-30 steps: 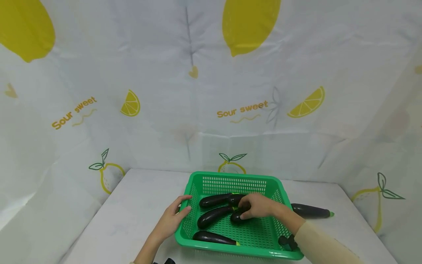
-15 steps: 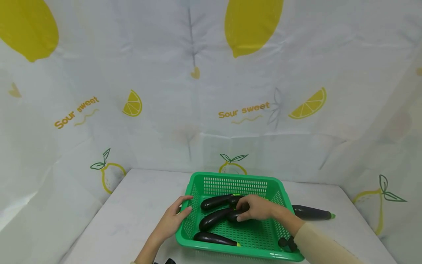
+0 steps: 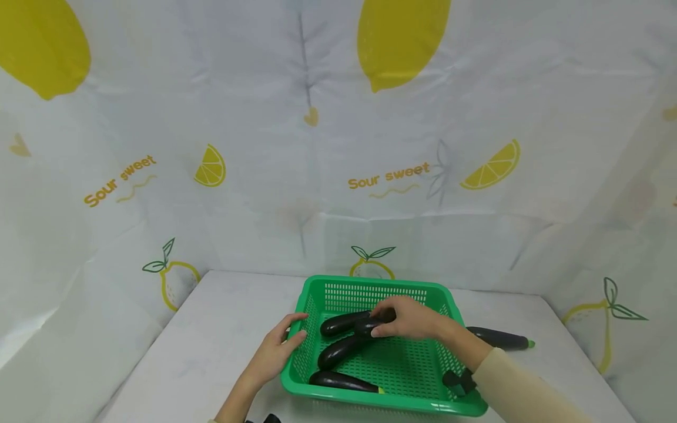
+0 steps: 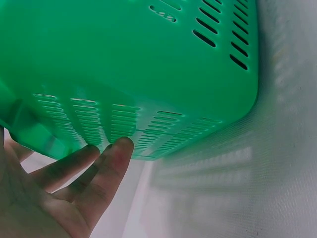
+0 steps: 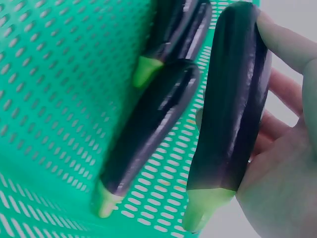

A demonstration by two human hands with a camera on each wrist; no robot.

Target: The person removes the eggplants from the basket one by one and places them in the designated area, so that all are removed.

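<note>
My left hand (image 3: 270, 355) grips the left rim of a green plastic basket (image 3: 370, 401), thumb and index fingertips over the edge. In the left wrist view, the other fingers (image 4: 111, 171) lie against the slotted outer wall. Inside the basket, my right hand (image 3: 409, 318) holds a dark purple eggplant (image 5: 230, 99), thumb near its rounded end and fingers behind it. Its green stem end points down in the right wrist view. Other eggplants lie close by: one at the back (image 3: 341, 323), one in the middle (image 3: 338, 351) and one along the front wall (image 3: 344, 380).
Another eggplant (image 3: 499, 338) lies on the white table (image 3: 211, 329) right of the basket. A lemon-print sheet (image 3: 264, 235) hangs behind and at both sides. Black wrist gear (image 3: 457, 382) shows beside the right forearm, over the basket's front right corner.
My right hand has shifted the held eggplant back and slightly left, up toward the back pair, from the basket's middle. The left hand has stayed at the rim.
</note>
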